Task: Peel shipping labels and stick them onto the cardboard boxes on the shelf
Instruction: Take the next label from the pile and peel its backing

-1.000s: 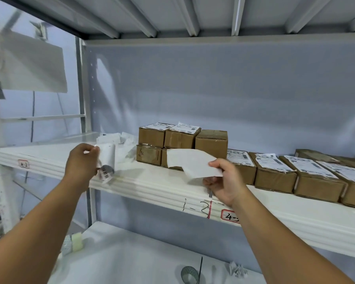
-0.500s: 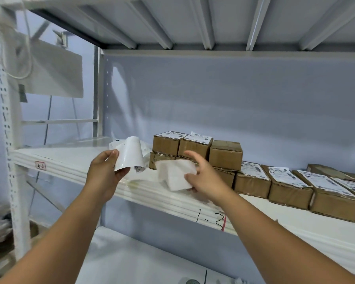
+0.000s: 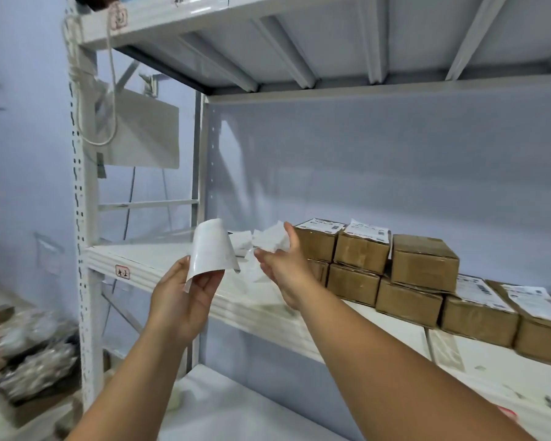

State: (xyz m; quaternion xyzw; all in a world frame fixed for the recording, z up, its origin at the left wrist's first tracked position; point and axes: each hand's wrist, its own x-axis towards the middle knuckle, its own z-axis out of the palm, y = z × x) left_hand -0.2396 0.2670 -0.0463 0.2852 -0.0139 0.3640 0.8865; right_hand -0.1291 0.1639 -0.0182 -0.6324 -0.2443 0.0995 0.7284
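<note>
My left hand (image 3: 178,300) pinches the lower corner of a curled white label sheet (image 3: 211,248), held up in front of the shelf (image 3: 159,275). Just to its right, my right hand (image 3: 280,265) is spread with straight fingers and holds nothing, next to a loose heap of white backing papers (image 3: 268,240) on the shelf. Right of that hand, cardboard boxes are stacked two high. Two top boxes (image 3: 361,254) carry labels, and the third top box (image 3: 424,262) has a bare lid. More labelled boxes (image 3: 479,308) run in a row to the right.
A perforated white upright (image 3: 83,249) stands at the shelf's left end with a cord looped near its top. The upper shelf's underside (image 3: 299,43) is overhead. A lower shelf (image 3: 236,409) lies under my arms. Clutter in plastic (image 3: 29,361) lies on the floor at left.
My right hand carried its white sheet left to the paper heap and let it go, fingers now spread. My left hand rose with the curled label. The view swung left and up.
</note>
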